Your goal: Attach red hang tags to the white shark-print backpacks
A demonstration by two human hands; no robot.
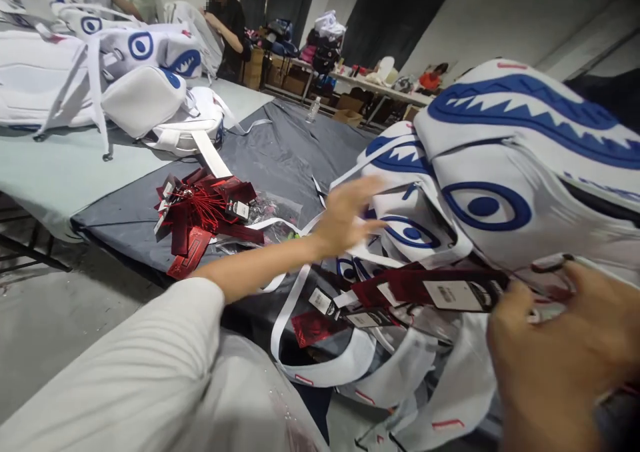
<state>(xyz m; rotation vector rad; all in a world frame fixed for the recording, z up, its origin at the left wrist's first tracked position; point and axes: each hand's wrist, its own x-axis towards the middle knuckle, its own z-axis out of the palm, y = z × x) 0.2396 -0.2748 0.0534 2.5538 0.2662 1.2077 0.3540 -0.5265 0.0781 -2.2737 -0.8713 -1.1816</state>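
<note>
Two hands are seen at a heap of white backpacks printed with blue shark mouths and eyes. The left hand [345, 215] is stretched out with its fingers spread apart and closed on nothing; its fingertips [376, 184] lie against, or just short of, the face of the nearest lower backpack [405, 219], which cannot be told apart for certain because of blur. The right hand [560, 352] is set close to the camera, its fingers loosely curled and parted, and whether anything is pinched between them cannot be told. Just to the left of the right fingers a dark red hang tag [430, 289] with a white barcode label is seen, its long axis running nearly level, from the right fingers toward the left hand; it hangs below the topmost backpack [525, 165], which rises above and beyond the right fingers. The tag is nearer to the right hand than to the left. Below the left fingers, white straps [300, 319] and smaller red tags [320, 325] trail down over the dark grey table cover [280, 152]. Well apart to the left of the left fingers, a bundle of red tags [200, 212] lies on the same cover, with further white backpacks [145, 99] beyond it.
</note>
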